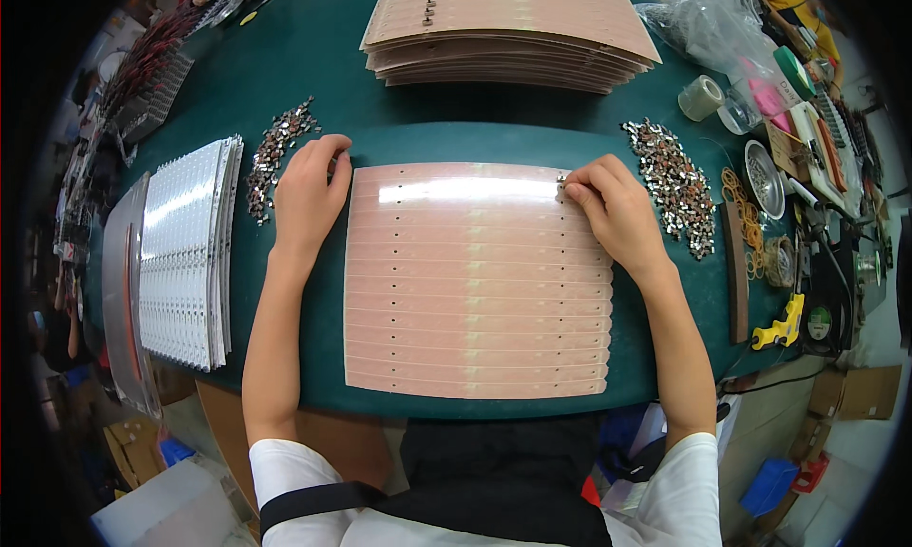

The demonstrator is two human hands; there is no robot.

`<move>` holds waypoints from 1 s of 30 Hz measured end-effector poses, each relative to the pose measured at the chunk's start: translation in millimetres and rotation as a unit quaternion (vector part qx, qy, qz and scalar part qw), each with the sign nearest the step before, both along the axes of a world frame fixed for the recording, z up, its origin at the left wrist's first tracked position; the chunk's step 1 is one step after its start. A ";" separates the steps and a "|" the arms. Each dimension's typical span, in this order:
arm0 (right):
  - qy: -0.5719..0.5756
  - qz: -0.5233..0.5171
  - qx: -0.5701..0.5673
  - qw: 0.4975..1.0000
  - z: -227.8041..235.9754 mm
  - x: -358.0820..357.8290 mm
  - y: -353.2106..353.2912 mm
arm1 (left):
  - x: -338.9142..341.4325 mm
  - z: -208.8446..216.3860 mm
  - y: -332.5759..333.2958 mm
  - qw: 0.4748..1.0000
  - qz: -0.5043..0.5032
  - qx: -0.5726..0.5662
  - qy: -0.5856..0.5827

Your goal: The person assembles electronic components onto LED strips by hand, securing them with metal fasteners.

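A pinkish-tan panel (475, 290) lies flat in front of me, scored into several strips, with two columns of small dark holes. My right hand (613, 205) is at its upper right corner, thumb and forefinger pinched on a small metal piece (561, 181) at the top of the right hole column. Beside the upper left corner, my left hand (313, 181) is closed with curled fingers; whatever it holds is hidden. One pile of small silver and brown metal pieces (271, 162) lies just left of that hand. A larger pile of metal pieces (673, 186) lies right of my right hand.
A tall stack of similar panels (508, 38) stands at the far side of the green table (484, 140). White perforated boards (185, 252) are stacked at left. At right are a dark bar (734, 271), rubber bands (750, 229), a metal bowl (763, 178) and a yellow glue gun (781, 326).
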State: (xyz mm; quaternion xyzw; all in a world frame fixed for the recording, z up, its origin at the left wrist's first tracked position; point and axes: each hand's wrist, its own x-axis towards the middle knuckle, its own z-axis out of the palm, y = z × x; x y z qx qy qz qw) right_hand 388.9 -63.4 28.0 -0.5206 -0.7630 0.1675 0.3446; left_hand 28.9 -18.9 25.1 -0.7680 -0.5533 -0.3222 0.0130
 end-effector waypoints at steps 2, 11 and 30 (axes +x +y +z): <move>-0.013 0.011 0.022 1.000 -1.3 -0.3 1.9 | 0.1 1.7 -0.4 1.000 0.002 -0.002 0.004; -0.040 0.036 0.036 0.998 0.5 -3.7 1.0 | -2.4 0.7 -1.2 1.000 -0.005 -0.001 0.013; -0.083 0.055 0.071 0.992 3.2 -5.1 3.4 | -4.6 -1.2 0.2 1.000 0.000 -0.002 0.027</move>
